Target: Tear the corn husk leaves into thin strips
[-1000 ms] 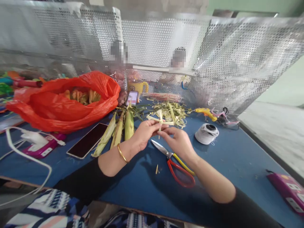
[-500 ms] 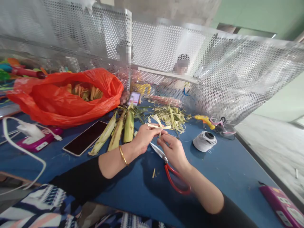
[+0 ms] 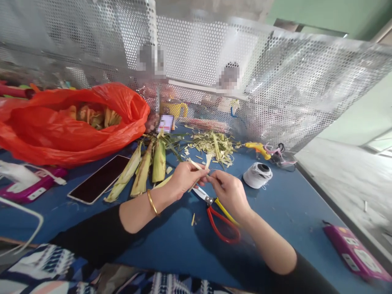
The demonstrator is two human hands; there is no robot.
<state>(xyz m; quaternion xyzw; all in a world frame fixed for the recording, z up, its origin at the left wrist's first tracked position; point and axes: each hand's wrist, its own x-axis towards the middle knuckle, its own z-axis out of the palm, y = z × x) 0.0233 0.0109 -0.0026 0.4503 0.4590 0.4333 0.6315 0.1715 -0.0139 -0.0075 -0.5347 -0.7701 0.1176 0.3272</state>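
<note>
Pale corn husk strips (image 3: 208,160) are pinched in the fingers of my left hand (image 3: 187,178), their ends sticking up. Close beside it, my right hand (image 3: 229,188) has its thumb and fingers pressed together on the lower part of the same strips. What lies between the fingertips is partly hidden. Under my hands lie scissors (image 3: 223,228) with one red and one yellow handle, blades partly covered. A spool of white thread (image 3: 257,175) stands to the right. Several corn husk pieces (image 3: 159,160) rest to the left.
A red plastic bag (image 3: 73,149) with husk pieces stands at left, near a phone (image 3: 99,179) and a purple power strip (image 3: 32,190). Husk scraps (image 3: 214,147) lie behind my hands, a yellow glue gun (image 3: 258,150) at right. Perforated metal panels (image 3: 199,49) close off the back; people sit beyond.
My hands have turned the strips from lying crosswise to more upright. The right hand is raised slightly, showing the scissors' yellow handle. The whole view has shifted a little.
</note>
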